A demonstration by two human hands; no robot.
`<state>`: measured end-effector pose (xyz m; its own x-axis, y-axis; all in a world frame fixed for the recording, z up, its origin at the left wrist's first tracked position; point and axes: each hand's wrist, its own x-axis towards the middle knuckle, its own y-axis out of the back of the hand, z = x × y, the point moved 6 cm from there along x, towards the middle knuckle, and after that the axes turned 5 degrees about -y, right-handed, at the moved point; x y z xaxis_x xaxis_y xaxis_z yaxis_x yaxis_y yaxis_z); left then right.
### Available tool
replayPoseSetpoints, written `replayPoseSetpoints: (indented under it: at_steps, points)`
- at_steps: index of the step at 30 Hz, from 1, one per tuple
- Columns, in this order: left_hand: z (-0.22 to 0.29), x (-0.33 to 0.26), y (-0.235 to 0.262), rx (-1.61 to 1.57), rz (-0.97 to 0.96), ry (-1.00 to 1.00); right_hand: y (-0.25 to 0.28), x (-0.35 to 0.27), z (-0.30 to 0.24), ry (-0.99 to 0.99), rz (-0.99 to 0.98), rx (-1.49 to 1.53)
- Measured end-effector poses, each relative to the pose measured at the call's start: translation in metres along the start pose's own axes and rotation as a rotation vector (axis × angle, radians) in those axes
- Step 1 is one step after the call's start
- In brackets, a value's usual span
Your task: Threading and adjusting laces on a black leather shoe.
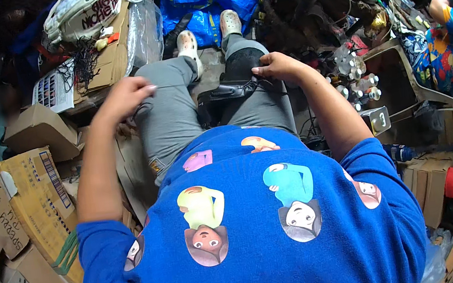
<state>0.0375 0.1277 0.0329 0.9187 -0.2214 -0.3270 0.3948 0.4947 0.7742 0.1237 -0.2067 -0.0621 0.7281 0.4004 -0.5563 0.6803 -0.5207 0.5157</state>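
A black shoe (229, 90) with a shiny upper lies across my lap, mostly over the right thigh. Thin black laces or threads trail from its right end. A dark pad (244, 63) covers my right knee just beyond it. My right hand (279, 68) is beside the shoe's right end, thumb and fingers pinched together at the pad's edge; what they grip is too small to tell. Raised over my left thigh, apart from the shoe, my left hand (131, 95) has its fingers curled against the thumb. Anything held in it cannot be made out.
Cardboard boxes (31, 202) crowd my left side. Ahead lie a blue plastic bag (205, 4) and a white bag (93, 11). Clear plastic bottles (365, 87) and a small metal can (377, 120) stand at right, near a brown frame (399, 70). Another person's arm (442, 11) shows far right.
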Motion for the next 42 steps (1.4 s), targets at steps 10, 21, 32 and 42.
replayPoseSetpoints:
  at_steps: [10,21,32,42]
  points:
    - [0.136,0.025,-0.080,0.242,0.106,-0.581,0.006,-0.005,-0.016,0.071,0.075,-0.067]
    - [0.140,0.048,-0.127,0.405,0.180,-0.796,0.017,-0.021,-0.025,-0.056,0.101,-0.200]
    - [0.115,0.054,-0.116,0.210,0.074,-0.654,-0.006,0.011,-0.008,0.038,0.040,0.246]
    - [0.110,0.123,-0.109,-0.225,0.195,-0.614,-0.006,-0.047,-0.039,0.050,0.161,0.032]
